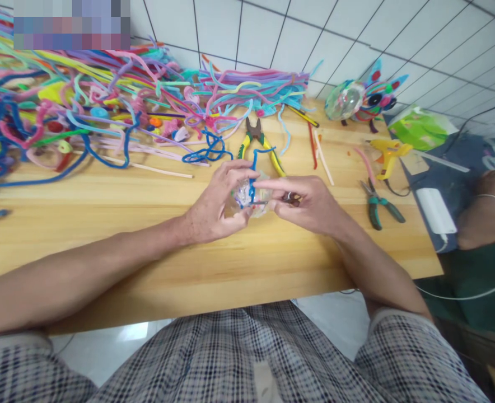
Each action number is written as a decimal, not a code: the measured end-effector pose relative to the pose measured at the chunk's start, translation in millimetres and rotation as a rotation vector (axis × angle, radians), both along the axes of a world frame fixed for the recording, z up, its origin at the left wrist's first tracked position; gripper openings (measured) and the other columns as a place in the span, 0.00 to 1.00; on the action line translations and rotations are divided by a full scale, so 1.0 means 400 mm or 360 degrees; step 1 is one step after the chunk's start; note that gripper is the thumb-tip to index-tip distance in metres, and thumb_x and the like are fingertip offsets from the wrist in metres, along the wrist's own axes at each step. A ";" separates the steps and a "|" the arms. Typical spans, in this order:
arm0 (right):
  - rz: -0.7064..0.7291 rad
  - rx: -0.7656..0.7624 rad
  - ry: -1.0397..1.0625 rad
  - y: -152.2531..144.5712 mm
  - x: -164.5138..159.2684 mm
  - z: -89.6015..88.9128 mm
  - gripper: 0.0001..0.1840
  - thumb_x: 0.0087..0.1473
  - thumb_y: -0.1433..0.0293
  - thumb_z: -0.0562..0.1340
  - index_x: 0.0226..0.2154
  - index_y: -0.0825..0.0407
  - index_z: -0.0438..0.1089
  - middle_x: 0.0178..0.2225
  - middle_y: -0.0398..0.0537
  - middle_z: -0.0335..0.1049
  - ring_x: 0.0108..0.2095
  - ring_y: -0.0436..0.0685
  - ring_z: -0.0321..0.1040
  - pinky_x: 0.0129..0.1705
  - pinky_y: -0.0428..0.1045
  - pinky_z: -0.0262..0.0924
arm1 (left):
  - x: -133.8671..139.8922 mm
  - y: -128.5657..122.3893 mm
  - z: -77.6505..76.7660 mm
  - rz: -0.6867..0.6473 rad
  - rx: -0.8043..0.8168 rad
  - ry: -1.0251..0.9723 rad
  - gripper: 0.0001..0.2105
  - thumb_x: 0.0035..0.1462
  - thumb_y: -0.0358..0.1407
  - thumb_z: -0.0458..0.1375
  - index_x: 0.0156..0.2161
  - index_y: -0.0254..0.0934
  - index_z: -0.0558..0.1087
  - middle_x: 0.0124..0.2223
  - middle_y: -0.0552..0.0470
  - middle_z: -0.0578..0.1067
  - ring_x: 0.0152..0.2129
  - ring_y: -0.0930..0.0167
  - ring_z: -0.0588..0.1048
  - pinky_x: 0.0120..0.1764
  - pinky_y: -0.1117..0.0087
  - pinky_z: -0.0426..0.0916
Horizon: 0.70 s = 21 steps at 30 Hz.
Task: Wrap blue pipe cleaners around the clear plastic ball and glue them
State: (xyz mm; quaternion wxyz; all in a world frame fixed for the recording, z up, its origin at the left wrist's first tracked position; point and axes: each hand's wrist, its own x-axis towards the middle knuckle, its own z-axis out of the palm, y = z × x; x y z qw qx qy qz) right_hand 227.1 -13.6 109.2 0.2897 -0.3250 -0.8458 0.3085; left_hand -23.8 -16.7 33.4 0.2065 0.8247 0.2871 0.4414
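My left hand point(214, 201) is curled around a clear, rounded plastic piece point(244, 196), fingers over its far side and thumb at its near side. A blue pipe cleaner point(252, 190) runs across the plastic, and its loose end bends up beyond my fingers. From the right, my right hand point(306, 201) reaches in with its index finger touching the pipe cleaner. Between its thumb and other fingers is a slim tool point(292, 198) with a dark brown part and a thin shaft pointing at the plastic; its exact kind is hidden.
Yellow-green pliers point(253, 131) lie just beyond my hands. Pipe cleaners point(104, 101) heap up at the left and back. To the right are dark green pliers point(377, 207), a yellow glue gun point(388, 154), a decorated bottle figure point(360, 98), a white adapter point(436, 211) and another person's arm point(482, 212).
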 end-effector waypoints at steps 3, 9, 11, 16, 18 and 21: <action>0.0034 -0.0041 0.0029 0.006 0.006 -0.002 0.26 0.60 0.79 0.64 0.57 0.48 0.84 0.27 0.35 0.75 0.22 0.44 0.58 0.28 0.44 0.55 | 0.000 0.000 0.001 -0.0009 0.0002 0.0002 0.29 0.65 0.37 0.62 0.69 0.45 0.63 0.69 0.37 0.70 0.69 0.52 0.69 0.70 0.41 0.67; 0.0059 -0.0074 0.0029 0.012 0.015 0.000 0.27 0.60 0.79 0.63 0.58 0.48 0.84 0.28 0.35 0.76 0.23 0.44 0.58 0.27 0.44 0.54 | -0.004 0.001 0.002 -0.0028 -0.0018 0.0044 0.30 0.65 0.38 0.64 0.70 0.45 0.63 0.70 0.38 0.70 0.70 0.51 0.69 0.71 0.40 0.66; 0.0045 -0.0059 0.0010 0.012 0.015 0.002 0.26 0.61 0.78 0.63 0.58 0.48 0.84 0.28 0.36 0.76 0.23 0.45 0.59 0.28 0.44 0.55 | -0.004 0.001 0.003 -0.0039 -0.0020 0.0017 0.29 0.66 0.38 0.63 0.69 0.45 0.63 0.70 0.38 0.71 0.69 0.51 0.69 0.71 0.40 0.66; 0.0009 0.0009 -0.0051 0.007 0.008 0.005 0.25 0.62 0.77 0.63 0.57 0.47 0.84 0.29 0.38 0.79 0.24 0.46 0.63 0.29 0.44 0.58 | -0.003 -0.001 0.007 -0.0046 -0.0037 -0.0006 0.27 0.68 0.39 0.62 0.70 0.44 0.64 0.69 0.38 0.71 0.69 0.52 0.70 0.70 0.42 0.68; 0.0016 0.0038 -0.0038 0.006 0.006 0.003 0.25 0.62 0.77 0.63 0.57 0.48 0.84 0.29 0.38 0.79 0.25 0.46 0.64 0.30 0.44 0.58 | -0.002 -0.001 0.009 -0.0042 -0.0026 -0.0018 0.27 0.69 0.39 0.62 0.69 0.43 0.64 0.68 0.38 0.71 0.69 0.53 0.70 0.70 0.44 0.69; 0.0025 0.0031 -0.0015 0.009 0.007 -0.002 0.24 0.62 0.77 0.64 0.58 0.48 0.84 0.29 0.38 0.79 0.24 0.46 0.63 0.29 0.44 0.57 | -0.001 -0.001 0.010 -0.0021 -0.0030 -0.0017 0.25 0.70 0.41 0.62 0.69 0.43 0.65 0.68 0.39 0.71 0.68 0.55 0.71 0.70 0.45 0.69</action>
